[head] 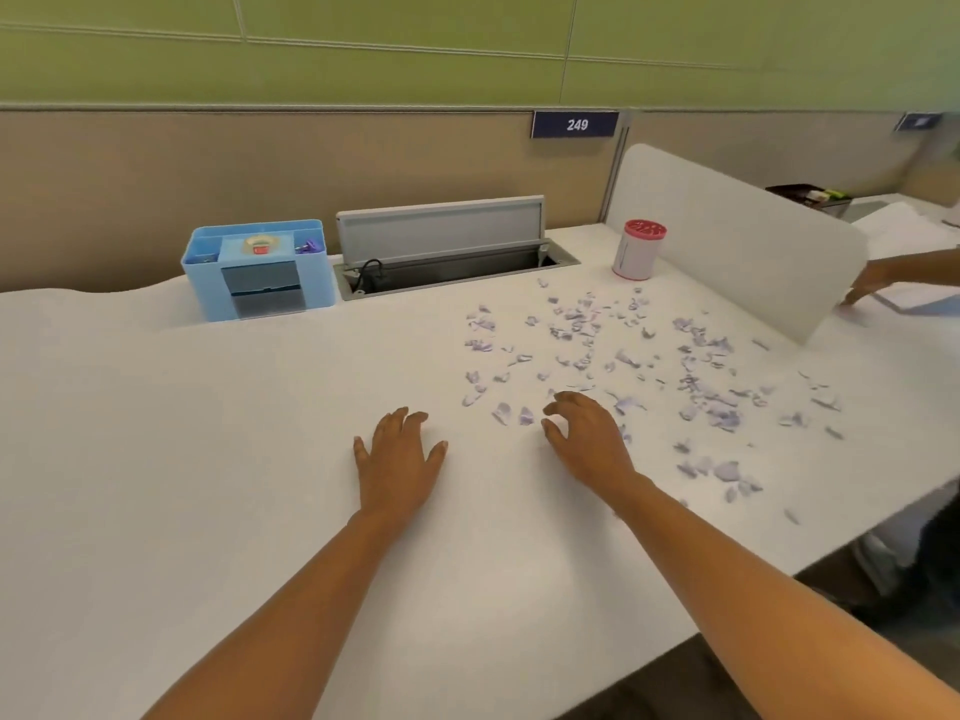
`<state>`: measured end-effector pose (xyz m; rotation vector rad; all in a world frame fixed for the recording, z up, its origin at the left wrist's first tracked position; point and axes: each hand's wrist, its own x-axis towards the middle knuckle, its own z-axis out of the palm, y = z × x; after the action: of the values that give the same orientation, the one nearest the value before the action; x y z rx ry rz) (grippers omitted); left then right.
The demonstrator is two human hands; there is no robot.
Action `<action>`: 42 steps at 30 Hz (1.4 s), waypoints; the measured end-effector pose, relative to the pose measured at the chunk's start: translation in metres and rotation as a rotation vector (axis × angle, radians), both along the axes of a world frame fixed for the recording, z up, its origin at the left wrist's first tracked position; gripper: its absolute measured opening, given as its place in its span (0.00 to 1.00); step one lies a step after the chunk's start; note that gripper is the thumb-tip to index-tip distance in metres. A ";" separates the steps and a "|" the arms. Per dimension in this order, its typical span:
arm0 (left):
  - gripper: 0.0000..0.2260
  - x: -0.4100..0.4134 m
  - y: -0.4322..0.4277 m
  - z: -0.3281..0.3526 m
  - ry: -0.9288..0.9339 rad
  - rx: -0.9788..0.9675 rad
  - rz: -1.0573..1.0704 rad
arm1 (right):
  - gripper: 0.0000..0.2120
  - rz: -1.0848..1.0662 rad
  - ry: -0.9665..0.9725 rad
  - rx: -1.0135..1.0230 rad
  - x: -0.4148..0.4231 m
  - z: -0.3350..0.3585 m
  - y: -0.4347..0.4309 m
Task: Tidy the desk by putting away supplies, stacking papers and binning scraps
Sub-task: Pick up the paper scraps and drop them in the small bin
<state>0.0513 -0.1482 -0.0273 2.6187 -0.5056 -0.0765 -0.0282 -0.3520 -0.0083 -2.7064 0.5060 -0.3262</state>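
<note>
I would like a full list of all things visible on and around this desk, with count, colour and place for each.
desk: one, white, fills the foreground.
paper scraps: many, lilac, scattered over the desk's right half.
organiser: one, light blue, back left.
cable hatch: one, grey, lid raised, right of the organiser.
canister: one, white with red top, back right.
divider: one, white, upright, right of the canister.
number sign: one, navy, reads 249, above the canister.
another person's hand: one, far right, beyond the divider.
left hand: flat on the desk, fingers spread.
right hand: fingers curved, at the scraps' near edge.
</note>
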 end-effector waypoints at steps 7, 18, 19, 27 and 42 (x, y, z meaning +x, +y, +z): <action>0.21 -0.002 -0.085 0.006 -0.039 0.003 -0.018 | 0.14 -0.044 -0.020 0.031 -0.011 0.003 -0.097; 0.17 0.046 -0.184 0.002 -0.113 -0.106 -0.105 | 0.22 -0.082 0.152 0.078 0.047 -0.002 -0.196; 0.16 0.050 -0.191 0.001 -0.121 -0.113 -0.112 | 0.22 -0.077 0.178 0.081 0.053 -0.001 -0.203; 0.16 0.084 -0.231 0.000 -0.178 -0.065 -0.081 | 0.22 -0.058 0.218 0.094 0.097 -0.001 -0.246; 0.19 0.088 -0.245 -0.020 -0.142 0.074 0.117 | 0.23 0.284 0.251 -0.218 0.125 -0.014 -0.273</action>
<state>0.1391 -0.3937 -0.0469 2.7335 -0.4038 0.1320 0.0971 -0.6250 -0.0224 -2.9985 0.1520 0.0385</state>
